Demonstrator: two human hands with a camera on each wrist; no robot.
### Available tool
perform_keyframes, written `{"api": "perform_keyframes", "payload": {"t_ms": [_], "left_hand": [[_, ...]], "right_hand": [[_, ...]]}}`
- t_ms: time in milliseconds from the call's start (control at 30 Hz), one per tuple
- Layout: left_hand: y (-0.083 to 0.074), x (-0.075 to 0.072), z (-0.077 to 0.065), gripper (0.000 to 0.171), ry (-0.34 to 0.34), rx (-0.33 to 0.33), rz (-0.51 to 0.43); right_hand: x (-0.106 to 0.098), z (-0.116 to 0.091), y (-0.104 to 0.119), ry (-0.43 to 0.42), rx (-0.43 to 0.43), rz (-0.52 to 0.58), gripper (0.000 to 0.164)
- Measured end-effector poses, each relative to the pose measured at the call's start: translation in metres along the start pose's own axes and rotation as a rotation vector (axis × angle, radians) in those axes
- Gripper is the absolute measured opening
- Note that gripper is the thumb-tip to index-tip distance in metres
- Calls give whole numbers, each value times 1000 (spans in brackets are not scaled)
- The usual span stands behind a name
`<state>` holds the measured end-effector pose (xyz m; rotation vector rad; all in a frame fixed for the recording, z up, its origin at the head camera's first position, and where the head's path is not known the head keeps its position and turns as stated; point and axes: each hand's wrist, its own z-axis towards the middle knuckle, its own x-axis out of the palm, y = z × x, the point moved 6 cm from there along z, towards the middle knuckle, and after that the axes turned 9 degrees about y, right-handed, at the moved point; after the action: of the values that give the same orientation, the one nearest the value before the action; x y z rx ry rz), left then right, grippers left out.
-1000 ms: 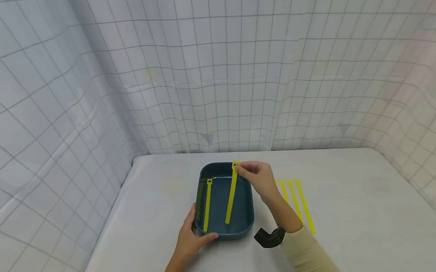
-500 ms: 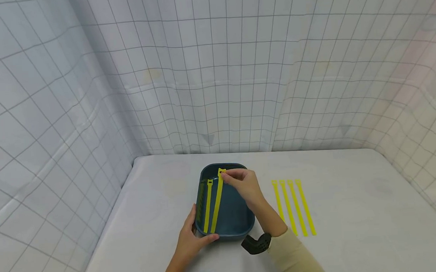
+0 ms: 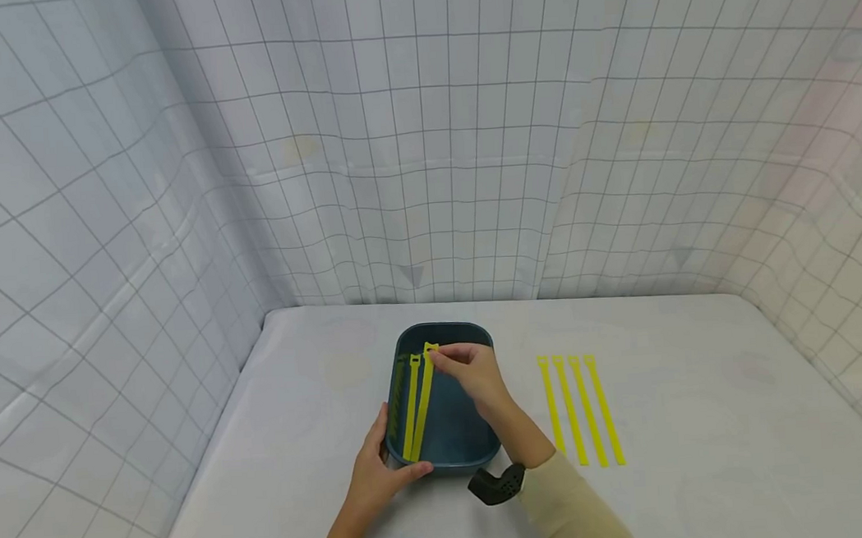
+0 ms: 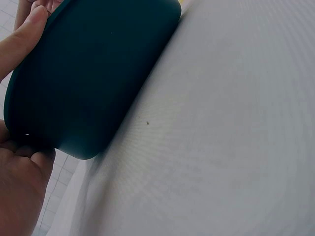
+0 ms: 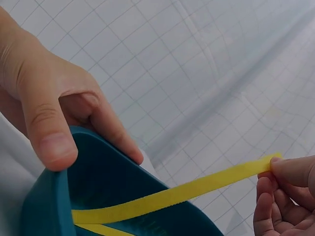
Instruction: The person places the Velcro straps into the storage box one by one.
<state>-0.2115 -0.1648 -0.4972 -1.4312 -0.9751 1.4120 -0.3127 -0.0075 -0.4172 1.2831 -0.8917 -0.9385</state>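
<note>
My right hand point(image 3: 480, 377) pinches a yellow hook-and-loop cable tie point(image 3: 425, 397) by its slotted head, between thumb and forefinger. The tie slants down into a dark teal rectangular tray point(image 3: 459, 428); in the right wrist view its tail meets the tray's near end. Another yellow cable tie point(image 3: 411, 402) lies lengthwise along the tray's left side, and the two tails come together at the near end. At the tray's near left corner, my left hand point(image 3: 373, 474) grips it, thumb over the near rim and fingers along the left wall.
Several yellow cable ties point(image 3: 586, 408) lie side by side on the white tabletop point(image 3: 691, 401), right of the tray. A white gridded curtain point(image 3: 455, 177) encloses the back and both sides. A black wrist device point(image 3: 498, 485) sits on my right wrist.
My right hand has carried the cable tie leftward and lower inside the tray, beside the lying one. The ties on the table are now less covered by the arm. My left hand keeps its grip.
</note>
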Motion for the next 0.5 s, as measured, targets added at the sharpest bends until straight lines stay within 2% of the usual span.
{"api": "perform_keyframes", "payload": {"t_ms": [300, 500], "left_hand": [[0, 0, 0, 107, 5, -4, -13], [1, 0, -1, 106, 7, -10, -9]], "right_hand": [[3, 8, -12, 18, 6, -54, 26], [1, 17, -23, -8, 52, -72, 23]]}}
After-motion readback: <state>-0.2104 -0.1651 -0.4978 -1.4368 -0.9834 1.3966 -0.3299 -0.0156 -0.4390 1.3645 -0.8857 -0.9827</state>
